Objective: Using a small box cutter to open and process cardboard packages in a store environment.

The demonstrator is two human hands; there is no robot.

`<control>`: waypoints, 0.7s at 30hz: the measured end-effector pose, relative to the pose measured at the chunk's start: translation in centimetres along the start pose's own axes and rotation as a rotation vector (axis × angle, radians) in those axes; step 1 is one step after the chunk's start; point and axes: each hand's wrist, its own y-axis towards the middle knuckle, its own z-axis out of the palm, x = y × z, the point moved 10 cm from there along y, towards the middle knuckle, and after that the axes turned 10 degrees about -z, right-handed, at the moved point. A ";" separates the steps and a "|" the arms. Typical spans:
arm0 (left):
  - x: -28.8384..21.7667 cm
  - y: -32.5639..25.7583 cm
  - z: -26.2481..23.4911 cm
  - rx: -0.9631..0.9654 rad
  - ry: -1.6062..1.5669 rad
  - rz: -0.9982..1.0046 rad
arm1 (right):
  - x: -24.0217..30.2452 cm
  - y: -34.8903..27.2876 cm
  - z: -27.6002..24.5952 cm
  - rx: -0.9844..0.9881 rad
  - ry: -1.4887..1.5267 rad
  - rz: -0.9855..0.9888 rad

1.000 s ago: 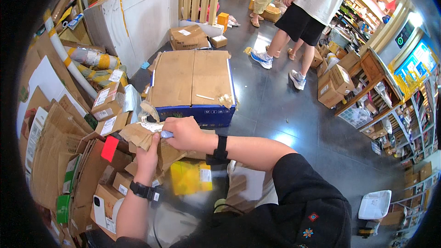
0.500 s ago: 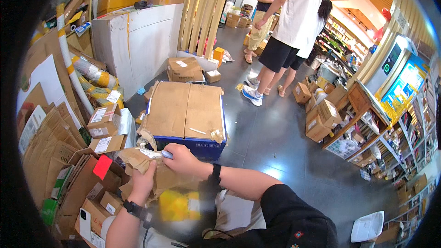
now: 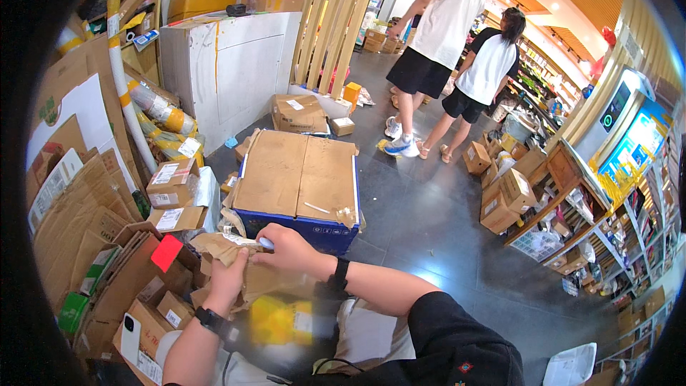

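In front of me is a torn brown cardboard box [image 3: 213,245] with a white label. My left hand [image 3: 226,279] is closed on its near edge, thumb uppermost. Close to it, my right hand [image 3: 294,251] is a fist around a small pale-blue tool [image 3: 266,244]; only its rounded end shows, so its exact kind is hidden. The right fist meets the cardboard beside my left thumb. Below both hands, a blurred yellow package [image 3: 275,320] lies near my lap. Just beyond stands a large blue carton [image 3: 296,175] with a brown top.
Flattened cardboard [image 3: 86,207] and small parcels [image 3: 173,184] crowd the left. A white counter [image 3: 236,75] stands behind. Two people [image 3: 446,36] are on the dark floor ahead, partly hiding another. Parcels [image 3: 509,196] and a wooden table [image 3: 572,171] line the right; a white bin [image 3: 572,366] sits lower right.
My view has shifted slightly left, so the surroundings sit farther right. My right fist has moved a little along the cardboard, still holding the pale-blue tool. The people ahead have changed position.
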 end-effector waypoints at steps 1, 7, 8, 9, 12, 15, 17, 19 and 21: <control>0.0 0.0 -0.1 -0.001 0.003 0.002 | -0.2 0.0 0.5 0.028 -0.049 0.006; -0.6 -0.1 -0.3 0.051 0.059 0.122 | -1.0 0.4 1.7 0.047 -0.120 0.010; -0.6 0.0 -0.4 0.050 0.060 0.136 | -1.4 0.3 1.8 0.057 -0.152 0.049; -0.5 0.1 -0.4 0.050 0.062 0.148 | -1.4 0.3 2.0 0.055 -0.147 0.054; -0.7 0.4 -0.6 0.044 0.137 0.159 | -0.7 0.0 2.0 -0.059 -0.136 -0.001; -1.6 -0.2 -0.7 0.025 0.125 0.173 | -0.1 0.1 1.9 -0.092 -0.175 -0.014; -1.7 -0.1 -0.9 0.014 0.158 0.209 | -0.4 0.3 1.6 -0.088 -0.153 0.060; -2.2 -0.5 -0.8 0.002 0.169 0.244 | -0.3 0.5 1.1 -0.077 -0.147 0.099; -2.5 -0.5 -0.7 0.016 0.174 0.300 | -1.2 0.2 1.3 -0.014 -0.059 0.221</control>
